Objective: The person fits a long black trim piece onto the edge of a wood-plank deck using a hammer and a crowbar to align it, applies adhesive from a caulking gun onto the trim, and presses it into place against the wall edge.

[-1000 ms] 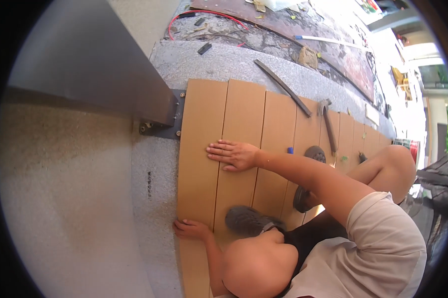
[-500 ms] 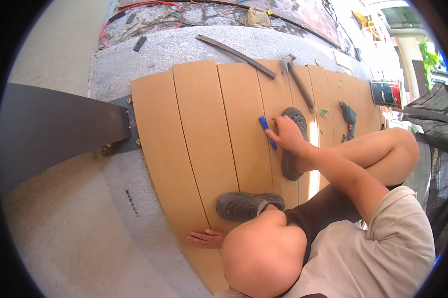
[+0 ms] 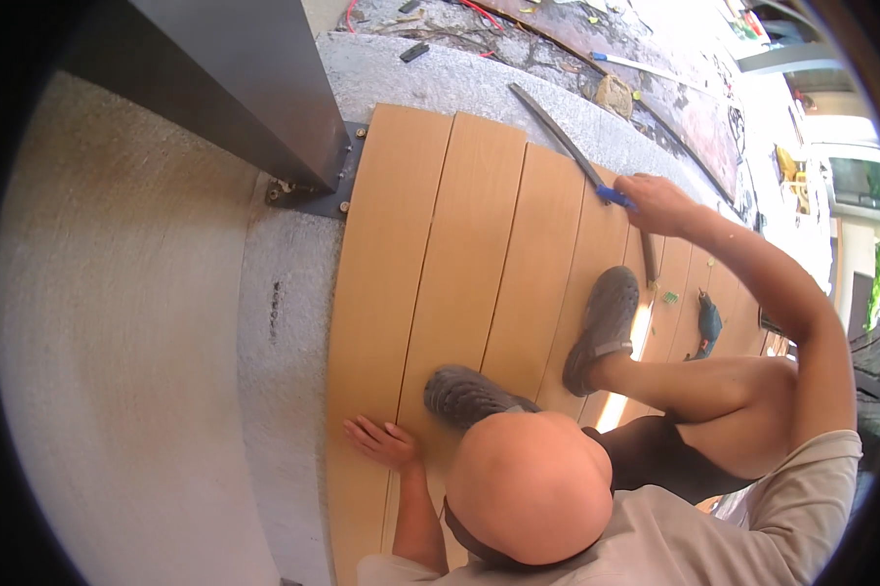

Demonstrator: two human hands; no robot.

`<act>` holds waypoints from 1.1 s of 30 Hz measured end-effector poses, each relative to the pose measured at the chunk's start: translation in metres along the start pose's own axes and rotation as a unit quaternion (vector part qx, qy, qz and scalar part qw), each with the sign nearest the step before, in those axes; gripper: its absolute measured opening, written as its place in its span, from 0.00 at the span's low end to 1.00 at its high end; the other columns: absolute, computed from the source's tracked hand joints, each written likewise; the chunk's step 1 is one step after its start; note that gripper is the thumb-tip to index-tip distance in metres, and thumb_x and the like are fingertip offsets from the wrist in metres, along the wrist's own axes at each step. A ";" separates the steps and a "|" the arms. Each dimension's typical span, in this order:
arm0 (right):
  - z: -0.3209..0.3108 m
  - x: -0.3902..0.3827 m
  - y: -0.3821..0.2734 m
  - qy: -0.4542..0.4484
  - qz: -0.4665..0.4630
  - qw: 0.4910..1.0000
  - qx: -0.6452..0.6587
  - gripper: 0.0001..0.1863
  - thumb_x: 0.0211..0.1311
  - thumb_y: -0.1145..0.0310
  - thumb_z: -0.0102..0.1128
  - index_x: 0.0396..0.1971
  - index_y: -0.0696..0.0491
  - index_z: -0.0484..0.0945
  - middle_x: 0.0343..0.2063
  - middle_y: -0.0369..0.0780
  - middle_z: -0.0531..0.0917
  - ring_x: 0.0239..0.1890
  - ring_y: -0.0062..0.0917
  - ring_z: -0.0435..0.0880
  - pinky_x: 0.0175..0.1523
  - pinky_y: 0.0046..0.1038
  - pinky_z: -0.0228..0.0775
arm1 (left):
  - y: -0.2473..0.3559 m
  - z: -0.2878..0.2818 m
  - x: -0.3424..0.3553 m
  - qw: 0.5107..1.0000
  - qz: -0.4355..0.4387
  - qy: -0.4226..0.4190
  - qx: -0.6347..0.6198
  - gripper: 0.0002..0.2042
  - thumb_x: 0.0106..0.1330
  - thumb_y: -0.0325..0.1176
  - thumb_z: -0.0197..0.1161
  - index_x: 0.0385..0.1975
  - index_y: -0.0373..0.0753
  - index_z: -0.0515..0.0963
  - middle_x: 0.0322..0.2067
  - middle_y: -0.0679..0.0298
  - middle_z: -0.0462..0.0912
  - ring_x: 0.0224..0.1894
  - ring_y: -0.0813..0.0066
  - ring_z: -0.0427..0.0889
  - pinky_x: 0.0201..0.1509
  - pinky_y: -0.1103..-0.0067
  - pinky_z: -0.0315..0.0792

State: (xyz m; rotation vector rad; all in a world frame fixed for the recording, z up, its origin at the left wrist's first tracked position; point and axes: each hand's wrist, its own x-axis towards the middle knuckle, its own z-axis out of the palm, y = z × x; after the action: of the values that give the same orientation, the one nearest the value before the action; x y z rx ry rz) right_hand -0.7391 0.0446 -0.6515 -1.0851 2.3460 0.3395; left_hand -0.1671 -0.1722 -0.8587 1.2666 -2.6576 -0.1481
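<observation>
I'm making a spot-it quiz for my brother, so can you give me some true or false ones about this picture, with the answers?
1. The right hand holds a blue marker. True.

2. The left hand is gripping a hammer. False: it rests palm down on the tan boards, with nothing showing in it.

3. A teal drill lies on the boards. True.

4. The person's shoes are bright yellow. False: they are dark grey.

5. The long dark bar lies partly on the boards and partly on the grey concrete. True.
</observation>
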 end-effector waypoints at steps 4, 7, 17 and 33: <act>-0.031 -0.017 0.016 -0.082 0.042 0.994 -0.058 0.10 0.59 0.74 0.53 0.41 0.56 0.73 0.34 0.49 0.82 0.44 0.46 0.82 0.50 0.46 0.73 | 0.015 -0.002 0.002 1.000 -0.020 -0.004 -0.018 0.26 0.77 0.39 0.44 0.68 0.29 0.63 0.71 0.41 0.59 0.71 0.37 0.60 0.72 0.49 0.58; 0.015 -0.017 0.024 -0.058 0.006 0.998 0.014 0.12 0.60 0.70 0.57 0.43 0.55 0.74 0.35 0.50 0.82 0.43 0.49 0.82 0.48 0.46 0.74 | 0.013 0.001 0.005 0.999 -0.028 0.002 -0.033 0.26 0.75 0.39 0.46 0.69 0.30 0.63 0.71 0.42 0.59 0.71 0.38 0.60 0.73 0.49 0.57; 0.165 0.018 0.049 -0.117 -0.184 0.972 0.086 0.11 0.63 0.63 0.64 0.38 0.53 0.73 0.26 0.47 0.81 0.30 0.42 0.83 0.35 0.40 0.76 | 0.035 -0.023 -0.137 0.963 -0.250 -0.091 0.030 0.32 0.70 0.42 0.57 0.72 0.34 0.60 0.73 0.46 0.57 0.74 0.43 0.56 0.77 0.55 0.52; 0.167 0.182 -0.044 0.148 -0.566 0.809 0.055 0.08 0.66 0.73 0.55 0.41 0.60 0.77 0.35 0.52 0.81 0.36 0.48 0.81 0.45 0.46 0.72 | 0.272 -0.124 -0.332 0.530 -0.710 -0.341 -0.315 0.22 0.70 0.51 0.54 0.52 0.41 0.81 0.52 0.50 0.84 0.50 0.49 0.84 0.56 0.61 0.76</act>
State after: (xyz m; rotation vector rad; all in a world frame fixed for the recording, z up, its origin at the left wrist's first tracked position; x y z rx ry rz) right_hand -0.7437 -0.0269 -0.8920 -2.3201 1.4735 -0.4377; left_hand -0.1421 0.2561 -0.7342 2.8524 -0.6619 -1.8318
